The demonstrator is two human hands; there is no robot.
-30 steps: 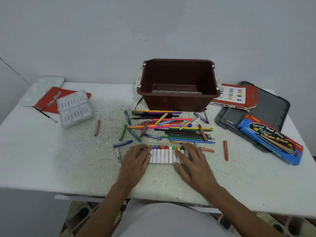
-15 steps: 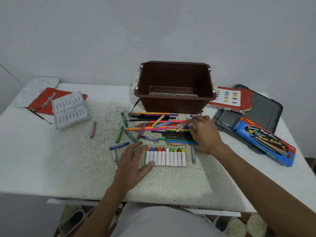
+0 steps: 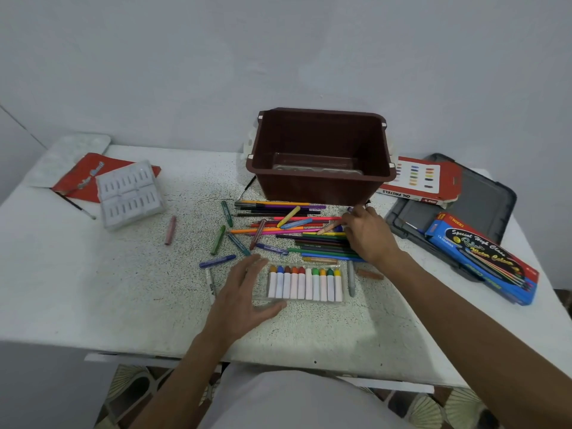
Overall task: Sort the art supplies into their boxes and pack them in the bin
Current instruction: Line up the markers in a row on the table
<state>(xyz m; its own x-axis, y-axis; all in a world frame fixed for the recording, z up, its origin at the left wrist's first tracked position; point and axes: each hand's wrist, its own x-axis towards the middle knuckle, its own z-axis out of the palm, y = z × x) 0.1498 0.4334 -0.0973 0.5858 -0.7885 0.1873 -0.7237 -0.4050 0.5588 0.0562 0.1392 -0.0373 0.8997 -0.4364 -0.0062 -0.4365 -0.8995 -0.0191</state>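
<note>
Head view: your left hand [image 3: 244, 292] lay spread and relaxed at the left end of the clear crayon tray [image 3: 306, 284]. Your right hand [image 3: 370, 235] covered the right end of the pencil pile [image 3: 291, 230] in front of the brown bin [image 3: 320, 156]. Its fingertips were hidden, so I couldn't tell its grip.

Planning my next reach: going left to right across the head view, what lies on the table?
Red packet, white moulded tray, pink crayon, left hand, clear crayon case, right hand, oil pastels box, blue water colour box.
</note>
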